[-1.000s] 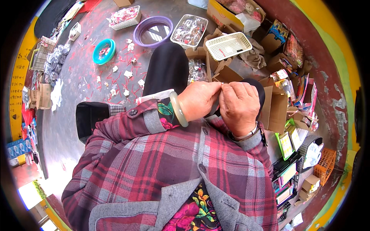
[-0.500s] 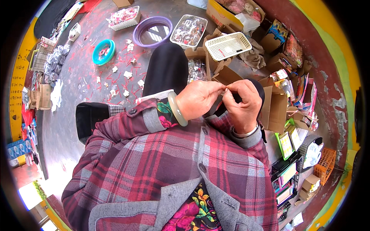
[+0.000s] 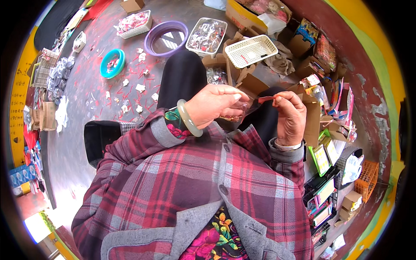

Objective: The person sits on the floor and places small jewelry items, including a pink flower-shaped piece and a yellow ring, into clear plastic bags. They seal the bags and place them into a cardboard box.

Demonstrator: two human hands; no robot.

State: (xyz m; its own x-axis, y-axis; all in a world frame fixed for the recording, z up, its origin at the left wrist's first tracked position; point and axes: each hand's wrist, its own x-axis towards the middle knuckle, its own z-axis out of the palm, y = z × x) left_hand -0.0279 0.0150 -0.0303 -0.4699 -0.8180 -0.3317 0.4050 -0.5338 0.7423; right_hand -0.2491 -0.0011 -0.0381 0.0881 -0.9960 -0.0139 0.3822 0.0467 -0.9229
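My left hand [image 3: 214, 106], a pale bangle at its wrist, is curled above my lap around what looks like a small clear plastic bag [image 3: 246, 106]. Its contents are partly hidden by the fingers and cannot be made out. To the right, my right hand [image 3: 291, 115] pinches a short red strip [image 3: 265, 99] between thumb and forefinger. The strip's free end points left toward the bag, and a gap separates the two hands. Below them, an open cardboard box [image 3: 249, 84] stands between my knees.
Ahead on the floor are a purple basin [image 3: 148, 43], a teal bowl [image 3: 102, 69] and white baskets, one nearly bare [image 3: 232, 56] and one of clear packets [image 3: 189, 43]. Red strips and white scraps litter the floor at left. Cartons [image 3: 312, 121] and an orange crate [image 3: 366, 182] crowd the right.
My hands, fingertips together before, have moved apart: the left toward the left, the right toward the right. The red strip and the clear bag now show between them. The view has shifted slightly.
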